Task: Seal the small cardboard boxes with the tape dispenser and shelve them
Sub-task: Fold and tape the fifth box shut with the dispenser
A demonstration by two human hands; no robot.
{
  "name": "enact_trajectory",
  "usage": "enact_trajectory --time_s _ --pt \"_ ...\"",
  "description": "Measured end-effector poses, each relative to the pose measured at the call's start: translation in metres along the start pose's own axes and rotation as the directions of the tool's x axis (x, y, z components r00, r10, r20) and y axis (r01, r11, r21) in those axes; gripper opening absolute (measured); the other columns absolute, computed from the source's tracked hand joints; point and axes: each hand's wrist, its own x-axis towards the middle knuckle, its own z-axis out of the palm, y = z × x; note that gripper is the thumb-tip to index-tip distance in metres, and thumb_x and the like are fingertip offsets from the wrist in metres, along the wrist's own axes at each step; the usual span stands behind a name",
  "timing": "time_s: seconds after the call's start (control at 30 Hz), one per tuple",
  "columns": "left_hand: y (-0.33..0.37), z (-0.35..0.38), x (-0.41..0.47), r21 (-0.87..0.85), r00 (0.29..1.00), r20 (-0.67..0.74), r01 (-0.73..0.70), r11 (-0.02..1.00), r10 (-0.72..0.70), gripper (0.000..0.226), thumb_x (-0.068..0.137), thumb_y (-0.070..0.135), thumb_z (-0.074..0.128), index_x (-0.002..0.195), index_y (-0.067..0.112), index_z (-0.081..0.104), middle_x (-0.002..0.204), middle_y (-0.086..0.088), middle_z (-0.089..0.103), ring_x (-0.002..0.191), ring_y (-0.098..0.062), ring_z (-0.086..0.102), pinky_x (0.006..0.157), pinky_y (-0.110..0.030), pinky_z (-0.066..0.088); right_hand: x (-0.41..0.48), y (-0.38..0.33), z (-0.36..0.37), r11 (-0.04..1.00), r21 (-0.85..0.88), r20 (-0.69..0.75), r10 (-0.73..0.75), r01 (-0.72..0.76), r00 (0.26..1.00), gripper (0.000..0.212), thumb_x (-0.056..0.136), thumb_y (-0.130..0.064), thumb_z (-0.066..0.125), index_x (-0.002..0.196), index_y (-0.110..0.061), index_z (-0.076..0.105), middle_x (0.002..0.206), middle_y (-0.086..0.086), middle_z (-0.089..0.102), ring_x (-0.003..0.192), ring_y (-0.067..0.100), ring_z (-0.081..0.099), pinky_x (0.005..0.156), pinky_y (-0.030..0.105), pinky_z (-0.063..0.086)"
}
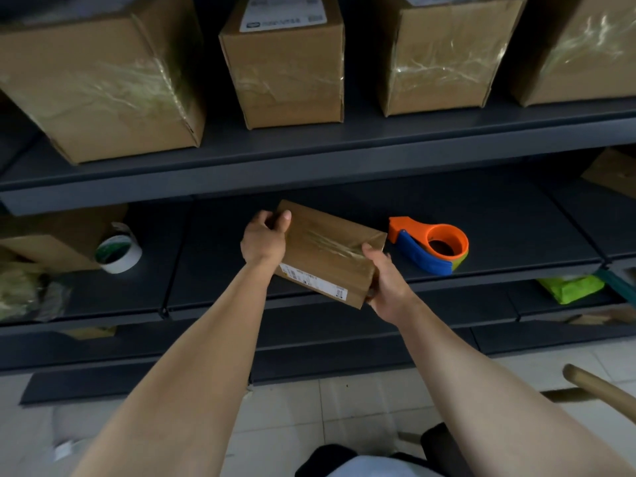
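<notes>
A small flat cardboard box with clear tape across its top and a white label on its near side is held over the front of the dark middle shelf. My left hand grips its far left corner, thumb on top. My right hand grips its near right corner. The orange and blue tape dispenser lies on the shelf just right of the box, touched by neither hand.
Several taped cardboard boxes stand on the upper shelf. A white tape roll and another box sit at the middle shelf's left. A green packet lies on a lower shelf at right. A wooden chair part juts in over the tiled floor.
</notes>
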Motion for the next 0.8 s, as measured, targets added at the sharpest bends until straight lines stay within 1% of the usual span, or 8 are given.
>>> enact_trajectory --time_s 0.17,0.27,0.37,0.43,0.47,0.67,0.73,0.8 --pt "0.004 -0.005 -0.006 -0.007 1.0 -0.007 0.025 1.0 -0.025 0.042 0.094 0.05 0.046 0.116 0.016 0.056 0.097 0.003 0.055 0.093 -0.019 0.058 0.063 -0.026 0.036 -0.004 -0.003 0.007 0.979 -0.203 -0.151 -0.039 0.008 0.988 0.082 0.084 -0.067 0.052 0.151 -0.028 0.026 0.143 0.005 0.047 0.122 0.025 0.053 0.107 0.047 0.039" --pt "0.016 -0.006 -0.013 0.159 0.999 -0.01 0.052 0.986 -0.051 0.052 0.096 0.05 0.037 0.129 0.011 0.048 0.12 -0.01 0.059 0.11 -0.028 0.056 0.078 -0.034 0.042 -0.008 -0.008 0.016 0.914 -0.406 -0.249 -0.095 -0.015 0.964 0.078 0.088 -0.07 0.037 0.148 -0.019 0.034 0.14 0.006 0.048 0.118 0.023 0.052 0.101 0.04 0.04" --pt "0.03 0.003 -0.029 0.49 0.991 0.116 -0.002 0.872 -0.063 0.098 0.082 0.076 0.032 0.145 0.001 0.02 0.146 -0.019 0.034 0.132 -0.035 0.034 0.105 -0.048 0.025 -0.008 -0.02 0.024 0.868 -0.497 -0.343 -0.208 0.011 0.916 0.068 0.094 -0.059 0.04 0.139 -0.007 0.042 0.129 0.011 0.055 0.108 0.026 0.056 0.084 0.034 0.041" --pt "0.033 0.009 -0.041 0.528 0.981 0.176 -0.025 0.849 -0.08 0.129 0.063 0.091 0.038 0.148 0.001 0.001 0.153 -0.019 0.017 0.139 -0.035 0.021 0.109 -0.051 0.018 -0.01 -0.021 0.026 0.844 -0.535 -0.362 -0.264 0.033 0.894 0.076 0.088 -0.06 0.051 0.139 -0.006 0.039 0.13 0.011 0.054 0.115 0.029 0.056 0.086 0.034 0.043" --pt "0.033 0.011 -0.043 0.518 0.981 0.182 -0.04 0.855 -0.064 0.134 0.057 0.092 0.042 0.148 0.002 0.002 0.153 -0.019 0.017 0.139 -0.035 0.02 0.109 -0.051 0.019 -0.013 -0.019 0.025 0.831 -0.555 -0.36 -0.283 0.039 0.889 0.079 0.085 -0.062 0.056 0.138 -0.006 0.04 0.13 0.012 0.055 0.115 0.03 0.056 0.087 0.034 0.044" --pt "0.028 0.004 -0.033 0.323 0.989 0.138 -0.002 0.946 -0.045 0.122 0.058 0.078 0.065 0.144 0.003 0.021 0.146 -0.015 0.034 0.132 -0.032 0.036 0.101 -0.044 0.037 -0.018 -0.021 0.015 0.788 -0.611 -0.308 -0.324 0.075 0.894 0.062 0.094 -0.057 0.042 0.128 -0.006 0.053 0.118 0.012 0.061 0.105 0.027 0.06 0.09 0.038 0.048" --pt "0.022 0.003 -0.029 0.244 0.991 0.121 0.021 0.969 -0.052 0.109 0.063 0.073 0.066 0.14 0.006 0.029 0.14 -0.014 0.042 0.124 -0.031 0.045 0.089 -0.04 0.045 -0.019 -0.025 0.012 0.81 -0.583 -0.295 -0.284 0.064 0.912 0.055 0.096 -0.055 0.04 0.121 -0.008 0.056 0.106 0.007 0.061 0.092 0.022 0.06 0.083 0.036 0.047" --pt "0.018 0.002 -0.025 0.164 0.992 0.098 0.064 0.984 -0.081 0.089 0.068 0.069 0.065 0.129 0.009 0.041 0.128 -0.01 0.053 0.109 -0.028 0.057 0.072 -0.035 0.047 -0.02 -0.026 0.009 0.821 -0.569 -0.282 -0.247 0.046 0.927 0.047 0.096 -0.055 0.039 0.112 -0.013 0.055 0.104 0.006 0.061 0.09 0.021 0.06 0.087 0.039 0.049"
